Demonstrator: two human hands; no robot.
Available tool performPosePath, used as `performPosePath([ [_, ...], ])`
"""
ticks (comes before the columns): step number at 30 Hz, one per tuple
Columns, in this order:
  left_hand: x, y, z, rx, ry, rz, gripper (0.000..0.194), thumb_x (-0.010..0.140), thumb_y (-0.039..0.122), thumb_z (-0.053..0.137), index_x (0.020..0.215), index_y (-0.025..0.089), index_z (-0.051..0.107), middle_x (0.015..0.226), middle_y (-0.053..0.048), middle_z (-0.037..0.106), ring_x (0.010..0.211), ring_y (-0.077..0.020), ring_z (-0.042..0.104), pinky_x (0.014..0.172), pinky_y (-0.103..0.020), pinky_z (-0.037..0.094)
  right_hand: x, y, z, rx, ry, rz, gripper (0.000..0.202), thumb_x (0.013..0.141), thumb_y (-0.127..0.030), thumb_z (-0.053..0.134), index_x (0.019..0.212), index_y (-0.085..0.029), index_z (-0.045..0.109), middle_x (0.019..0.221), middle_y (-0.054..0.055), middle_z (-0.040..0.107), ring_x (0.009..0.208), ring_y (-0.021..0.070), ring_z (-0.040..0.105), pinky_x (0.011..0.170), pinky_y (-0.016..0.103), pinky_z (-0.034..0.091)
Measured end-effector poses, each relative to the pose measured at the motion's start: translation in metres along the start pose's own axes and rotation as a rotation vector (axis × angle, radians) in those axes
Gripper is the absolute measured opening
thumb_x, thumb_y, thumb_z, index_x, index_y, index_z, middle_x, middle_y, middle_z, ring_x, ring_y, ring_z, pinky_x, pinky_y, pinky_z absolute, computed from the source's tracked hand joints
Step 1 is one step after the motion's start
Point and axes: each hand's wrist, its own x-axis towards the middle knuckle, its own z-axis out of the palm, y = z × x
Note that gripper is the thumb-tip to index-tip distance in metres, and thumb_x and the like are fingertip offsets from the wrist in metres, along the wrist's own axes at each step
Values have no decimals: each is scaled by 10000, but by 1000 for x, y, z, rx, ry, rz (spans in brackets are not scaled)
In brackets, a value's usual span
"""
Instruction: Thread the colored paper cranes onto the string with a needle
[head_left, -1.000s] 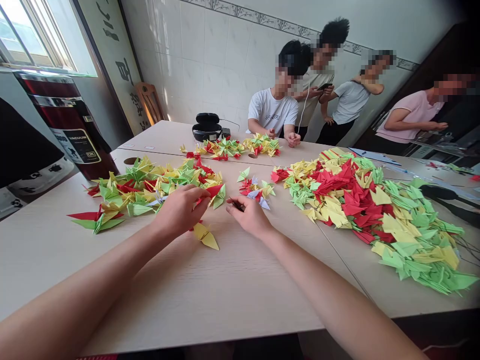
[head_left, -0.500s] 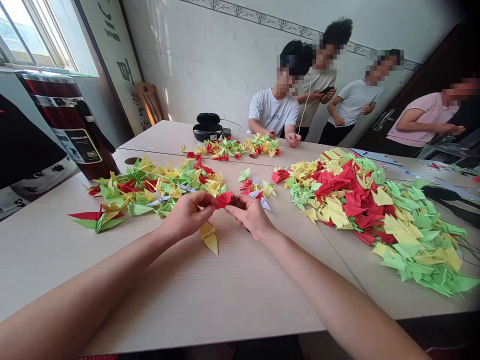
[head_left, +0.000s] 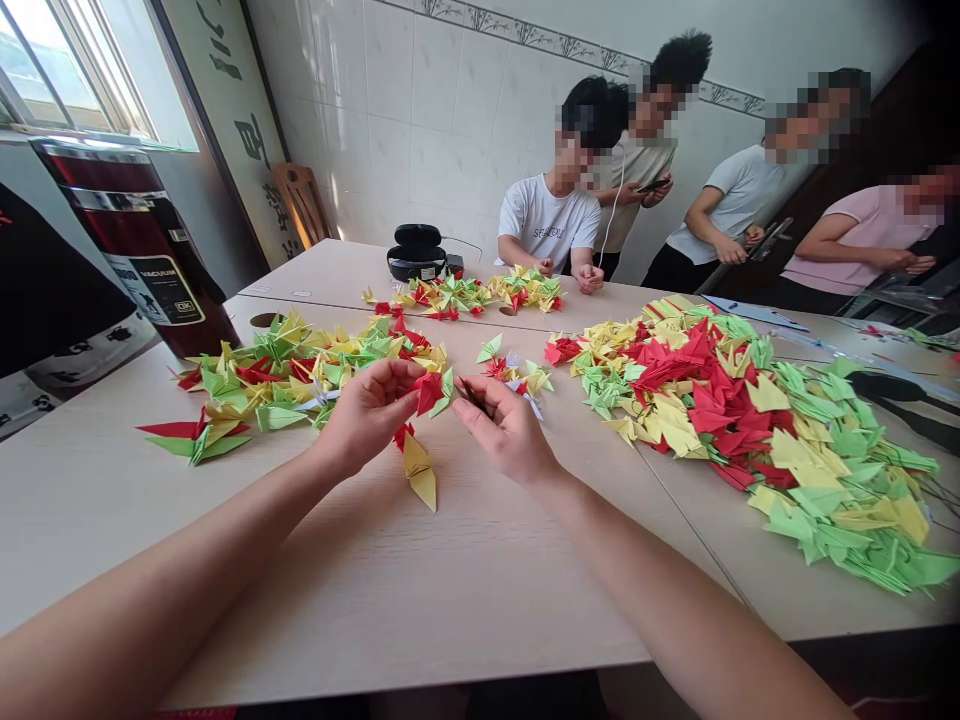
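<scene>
My left hand (head_left: 371, 412) is pinched on a red paper crane (head_left: 430, 393), held just above the table. A green folded piece (head_left: 447, 392) sticks out on its right side, touching it. Close by on the right, my right hand (head_left: 506, 425) is closed on a small dark, thin tool (head_left: 466, 388); most of it is hidden by the fingers. Below my left hand lies a yellow paper crane (head_left: 420, 475), with a bit of red paper at its upper end. A heap of coloured paper cranes (head_left: 300, 370) spreads behind my left hand.
A large pile of red, yellow and green folded paper (head_left: 712, 400) covers the table's right side. A dark red vacuum flask (head_left: 142, 250) stands at the left. An open black case (head_left: 416, 252) sits at the back. Several people are across the table, one seated person (head_left: 551, 215) among them.
My hands have moved slightly apart. The red crane has shifted a little left and turned, and a green piece now shows beside it. At the back right, a standing person has moved right.
</scene>
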Motion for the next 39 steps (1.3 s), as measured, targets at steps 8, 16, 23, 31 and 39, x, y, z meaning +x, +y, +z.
performPosePath([
  [8, -1, 1, 0, -6, -20, -35, 304, 627, 344, 739, 819, 153, 600, 758, -20, 660, 690, -125, 616, 635, -249, 498, -5, -5, -1, -333, -17, -143, 287, 819, -296, 553, 1081, -226, 647, 982, 41, 696, 886, 198, 636, 783, 327, 503],
  [16, -4, 4, 2, 47, -67, -33, 274, 644, 364, 718, 800, 169, 607, 693, -13, 647, 665, -148, 618, 586, -264, 495, -3, -1, -2, -375, -38, -200, 274, 840, -257, 534, 1086, -250, 653, 970, 23, 703, 839, 178, 637, 764, 304, 496],
  [23, -3, 3, 1, 33, -74, -55, 257, 642, 328, 722, 799, 163, 603, 689, -9, 649, 658, -138, 619, 591, -253, 501, -3, -2, -3, -419, -44, -204, 249, 829, -238, 544, 1040, -226, 674, 882, 27, 705, 767, 161, 627, 701, 272, 483],
  [31, -6, -2, 0, 288, -90, 100, 269, 743, 272, 597, 984, 156, 568, 899, -78, 681, 836, -186, 652, 728, -304, 521, -1, 2, -3, -246, 14, -112, 282, 814, -324, 563, 1055, -197, 636, 977, 60, 683, 888, 195, 624, 773, 315, 494],
  [39, -13, 2, 1, 757, -186, 372, 341, 745, 115, 468, 1078, 174, 511, 840, -30, 669, 701, -127, 624, 609, -235, 487, -4, -2, 1, -236, -25, -178, 229, 747, -294, 631, 951, -194, 664, 819, 31, 650, 778, 162, 593, 709, 294, 483],
])
